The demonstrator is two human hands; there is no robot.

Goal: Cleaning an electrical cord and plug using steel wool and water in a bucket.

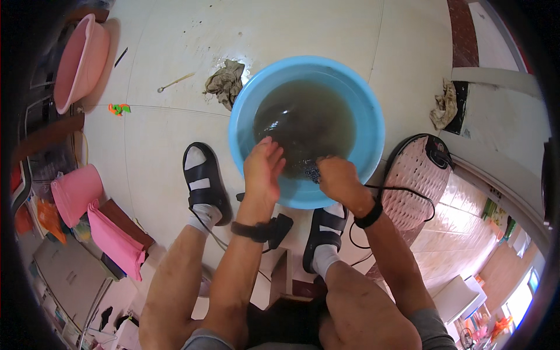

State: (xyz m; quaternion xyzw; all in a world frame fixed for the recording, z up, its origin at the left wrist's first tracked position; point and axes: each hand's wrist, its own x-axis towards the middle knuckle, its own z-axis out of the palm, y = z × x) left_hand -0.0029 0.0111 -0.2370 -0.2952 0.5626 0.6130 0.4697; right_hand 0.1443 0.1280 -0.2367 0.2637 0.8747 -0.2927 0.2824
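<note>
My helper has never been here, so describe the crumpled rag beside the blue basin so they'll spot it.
Find the big round blue basin of murky water on the pale floor. Just outside its upper-left rim in the picture lies the grey-brown rag. It's a soft, bunched heap, unlike the thin stick farther left.

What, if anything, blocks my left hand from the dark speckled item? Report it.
Nothing visible does: only an open gap over the murky water in the blue basin separates your left hand from the dark speckled item in your right hand.
</note>
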